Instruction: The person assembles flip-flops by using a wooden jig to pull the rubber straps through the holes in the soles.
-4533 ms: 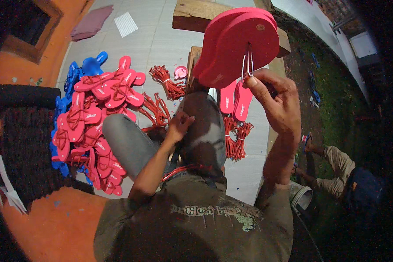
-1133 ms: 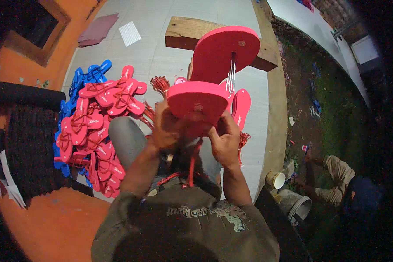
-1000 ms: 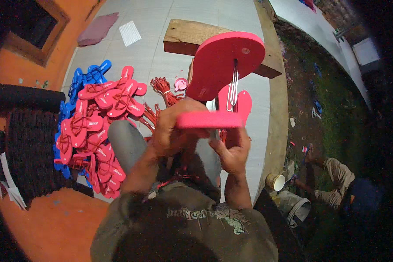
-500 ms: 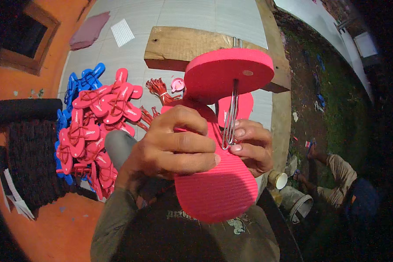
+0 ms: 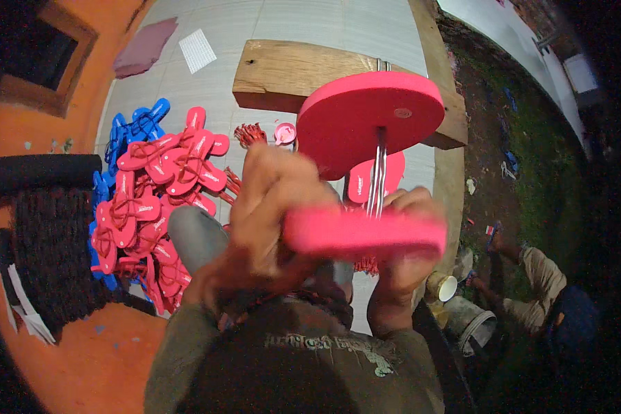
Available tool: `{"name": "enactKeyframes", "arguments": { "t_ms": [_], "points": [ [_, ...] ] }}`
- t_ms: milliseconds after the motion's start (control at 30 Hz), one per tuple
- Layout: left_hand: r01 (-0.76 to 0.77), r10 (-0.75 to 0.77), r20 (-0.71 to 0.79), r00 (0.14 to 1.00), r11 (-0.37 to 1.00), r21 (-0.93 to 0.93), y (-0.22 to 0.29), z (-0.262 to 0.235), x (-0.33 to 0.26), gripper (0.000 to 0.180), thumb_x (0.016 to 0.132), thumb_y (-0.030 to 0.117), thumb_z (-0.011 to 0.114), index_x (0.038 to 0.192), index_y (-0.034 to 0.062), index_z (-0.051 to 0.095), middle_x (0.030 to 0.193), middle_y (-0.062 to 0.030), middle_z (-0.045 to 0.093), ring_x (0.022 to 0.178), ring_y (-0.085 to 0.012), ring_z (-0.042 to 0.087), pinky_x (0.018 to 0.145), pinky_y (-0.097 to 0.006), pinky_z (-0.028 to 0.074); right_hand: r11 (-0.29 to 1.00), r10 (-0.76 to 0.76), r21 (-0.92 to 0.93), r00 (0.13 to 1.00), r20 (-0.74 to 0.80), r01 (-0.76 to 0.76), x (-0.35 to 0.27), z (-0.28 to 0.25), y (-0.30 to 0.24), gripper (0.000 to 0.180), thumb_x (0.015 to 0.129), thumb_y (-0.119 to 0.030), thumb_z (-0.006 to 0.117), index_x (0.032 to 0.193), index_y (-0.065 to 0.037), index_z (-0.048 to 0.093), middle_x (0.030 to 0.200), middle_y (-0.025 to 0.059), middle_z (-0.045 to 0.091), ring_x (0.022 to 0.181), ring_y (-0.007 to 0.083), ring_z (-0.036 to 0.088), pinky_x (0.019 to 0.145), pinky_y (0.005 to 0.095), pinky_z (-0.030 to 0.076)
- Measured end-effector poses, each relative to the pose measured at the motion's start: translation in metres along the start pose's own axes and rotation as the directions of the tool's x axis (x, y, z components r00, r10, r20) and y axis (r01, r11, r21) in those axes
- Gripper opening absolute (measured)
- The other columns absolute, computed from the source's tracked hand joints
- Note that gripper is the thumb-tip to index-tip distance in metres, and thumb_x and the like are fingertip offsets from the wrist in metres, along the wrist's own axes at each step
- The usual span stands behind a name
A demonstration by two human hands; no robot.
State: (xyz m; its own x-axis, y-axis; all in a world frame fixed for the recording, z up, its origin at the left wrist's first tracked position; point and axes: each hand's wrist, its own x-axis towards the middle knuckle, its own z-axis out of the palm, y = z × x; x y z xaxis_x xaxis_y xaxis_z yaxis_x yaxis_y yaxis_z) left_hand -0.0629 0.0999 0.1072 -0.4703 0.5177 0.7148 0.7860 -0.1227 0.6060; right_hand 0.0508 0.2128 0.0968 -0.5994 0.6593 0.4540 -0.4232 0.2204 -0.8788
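Note:
Between my hands is a pink flip-flop sole (image 5: 372, 121), bent so that its near end is lifted and shows edge-on. A looped metal wire tool (image 5: 381, 162) passes through a hole in the far part, and its tips stick out beyond. Motion smears my left hand (image 5: 272, 196), which is closed at the sole's left side. My right hand (image 5: 403, 265) grips the lifted end from the right, fingers behind it and thumb side below. The tool's lower end is hidden behind that raised end. Another pink sole (image 5: 393, 172) lies beyond, partly covered.
Finished pink flip-flops (image 5: 176, 162) are heaped on the left, beside blue ones (image 5: 141, 124). A wooden beam (image 5: 276, 72) lies across the far side. Red straps (image 5: 248, 134) and a small pink cup (image 5: 285, 133) sit before it. Another person (image 5: 538, 283) is at the right, near buckets (image 5: 476, 328).
The sole's near end has swung up from hanging flat to edge-on, hiding the tool's lower end. My right hand has moved down with it; my left hand has shifted slightly up.

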Motion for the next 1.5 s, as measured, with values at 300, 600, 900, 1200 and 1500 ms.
{"name": "enactKeyframes", "arguments": {
  "t_ms": [300, 600, 900, 1200, 1500],
  "points": [
    [0.467, -0.318, -0.541, 0.779, 0.869, 0.162, -0.043, 0.019, -0.049, 0.044, 0.071, 0.031, 0.069, 0.09, -0.0001, 0.045, 0.089, -0.0075, 0.043, 0.085, -0.0177, 0.041, 0.077, -0.029, 0.035, 0.928, 0.329, -0.134, 0.932, -0.149, -0.349, -0.04, 0.012, 0.086, 0.021, 0.084, -0.019, 0.057, 0.077, 0.001, 0.058, 0.067, 0.0086, 0.06, 0.06, 0.0116, 0.055, 0.056, 0.0289, 0.044],
    [0.686, -0.708, 0.164, 0.687, 0.557, -0.468, -0.041, 0.029, -0.143, 0.025, 0.082, 0.02, 0.057, 0.091, -0.003, 0.057, 0.081, -0.0062, 0.061, 0.073, -0.0157, 0.057, 0.065, -0.031, 0.046, 0.864, 0.476, -0.298, 0.853, 0.216, -0.407, -0.132, 0.013, 0.102, 0.02, 0.084, -0.017, 0.054, 0.095, -0.001, 0.059, 0.077, 0.0131, 0.06, 0.069, 0.0227, 0.056, 0.063, 0.0303, 0.044],
    [0.536, -0.688, 0.279, 0.669, 0.708, 0.46, -0.024, -0.021, -0.176, 0.019, 0.08, 0.02, 0.059, 0.09, 0.0042, 0.059, 0.06, -0.0122, 0.052, 0.055, -0.0143, 0.054, 0.054, -0.029, 0.043, 0.707, 0.619, -0.623, 0.718, 0.318, -0.334, -0.107, -0.062, 0.013, 0.027, 0.088, -0.021, 0.047, 0.108, -0.004, 0.055, 0.066, 0.0121, 0.054, 0.059, 0.0179, 0.055, 0.057, 0.0299, 0.043],
    [0.442, -0.889, 0.016, 0.458, 0.212, -0.871, -0.033, -0.056, -0.112, 0.014, 0.085, 0.02, 0.054, 0.086, 0.006, 0.054, 0.069, -0.003, 0.054, 0.058, -0.0126, 0.049, 0.055, -0.026, 0.042, 0.862, 0.447, 0.297, 0.893, -0.059, -0.411, -0.086, -0.065, 0.029, 0.015, 0.088, -0.011, 0.049, 0.098, 0.0, 0.048, 0.079, 0.0056, 0.056, 0.074, 0.0138, 0.055, 0.07, 0.0288, 0.046],
    [0.295, -0.42, -0.365, 0.831, 0.889, -0.351, -0.023, 0.002, -0.007, 0.021, 0.089, 0.026, 0.049, 0.084, 0.0066, 0.052, 0.069, 0.0004, 0.05, 0.06, -0.013, 0.047, 0.062, -0.025, 0.041, 0.867, 0.424, 0.329, 0.9, -0.094, -0.374, -0.034, -0.023, 0.037, 0.022, 0.086, -0.016, 0.054, 0.1, 0.001, 0.055, 0.069, 0.0022, 0.051, 0.061, 0.0117, 0.05, 0.066, 0.0272, 0.051]
  ]
}}
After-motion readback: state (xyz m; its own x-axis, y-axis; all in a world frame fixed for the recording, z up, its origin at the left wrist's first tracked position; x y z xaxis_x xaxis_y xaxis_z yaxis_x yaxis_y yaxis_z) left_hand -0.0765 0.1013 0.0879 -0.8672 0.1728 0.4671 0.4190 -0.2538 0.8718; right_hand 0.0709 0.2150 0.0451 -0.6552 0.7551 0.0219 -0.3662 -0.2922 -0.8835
